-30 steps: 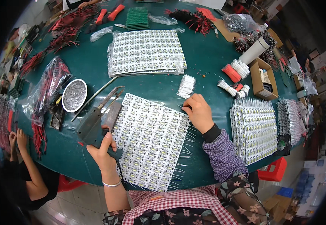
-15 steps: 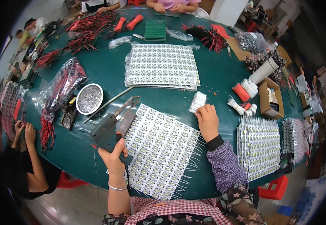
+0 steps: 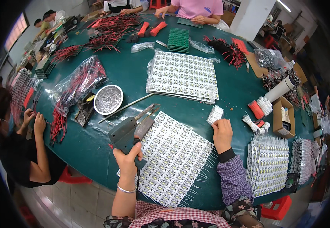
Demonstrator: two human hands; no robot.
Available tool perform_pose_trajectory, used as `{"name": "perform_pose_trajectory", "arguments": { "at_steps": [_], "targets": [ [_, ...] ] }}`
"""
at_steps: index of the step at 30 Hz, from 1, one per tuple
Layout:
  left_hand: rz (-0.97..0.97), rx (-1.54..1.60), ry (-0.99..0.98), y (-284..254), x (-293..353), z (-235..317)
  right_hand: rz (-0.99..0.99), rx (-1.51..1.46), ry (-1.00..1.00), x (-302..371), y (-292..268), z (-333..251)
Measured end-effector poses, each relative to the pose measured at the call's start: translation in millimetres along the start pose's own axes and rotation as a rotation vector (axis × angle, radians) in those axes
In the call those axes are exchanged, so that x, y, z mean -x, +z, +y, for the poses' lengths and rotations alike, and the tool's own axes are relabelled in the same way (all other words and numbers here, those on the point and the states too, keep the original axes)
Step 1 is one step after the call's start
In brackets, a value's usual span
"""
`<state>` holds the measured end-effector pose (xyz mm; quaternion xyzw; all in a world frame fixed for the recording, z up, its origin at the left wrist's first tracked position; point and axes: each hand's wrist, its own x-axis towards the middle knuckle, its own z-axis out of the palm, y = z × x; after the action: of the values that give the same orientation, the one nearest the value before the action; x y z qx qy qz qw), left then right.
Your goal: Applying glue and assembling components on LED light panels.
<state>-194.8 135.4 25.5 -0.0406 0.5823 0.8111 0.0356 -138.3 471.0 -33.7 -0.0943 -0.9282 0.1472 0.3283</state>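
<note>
My left hand (image 3: 127, 161) is wrapped round the handle of a grey soldering gun (image 3: 122, 133), whose metal tip points up and away to the right. The gun hangs over the left edge of a white panel of small LED circuit boards (image 3: 172, 159). Thin white wires stick out along the panel's right edge. My right hand (image 3: 222, 133) is closed, fingers pinched together, just below a small bundle of white wires (image 3: 215, 114) on the table. Anything between those fingertips is too small to make out.
A stack of white panels (image 3: 184, 76) lies beyond, with green boards (image 3: 178, 40) behind it. At the left are a round bowl of grey bits (image 3: 108, 99) and a thin rod (image 3: 127, 108). Wired panels (image 3: 267, 163) and a cardboard box (image 3: 284, 117) stand right. Other people sit around the table.
The whole view has shifted, so things appear farther right and lower. The right hand's fingers have drawn together by the white wire bundle. My left hand keeps hold of the soldering gun.
</note>
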Motion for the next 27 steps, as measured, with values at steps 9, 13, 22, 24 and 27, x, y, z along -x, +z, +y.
{"name": "perform_pose_trajectory", "arguments": {
  "at_steps": [9,13,22,24,27],
  "targets": [
    [-0.011,-0.031,-0.022,-2,-1,3,-0.05,-0.049,0.076,1,-2,-3],
    [-0.037,-0.02,-0.027,-5,-2,2,-0.086,-0.013,0.102,1,-2,-1],
    [-0.034,-0.022,-0.014,-5,-1,4,-0.016,-0.069,0.096,-3,-5,-7],
    [-0.041,-0.021,-0.016,-5,-1,4,-0.033,-0.071,0.083,-4,-9,-9],
    [-0.036,-0.032,-0.014,-2,-1,4,-0.055,-0.073,0.075,-4,-12,-8]
  ]
}}
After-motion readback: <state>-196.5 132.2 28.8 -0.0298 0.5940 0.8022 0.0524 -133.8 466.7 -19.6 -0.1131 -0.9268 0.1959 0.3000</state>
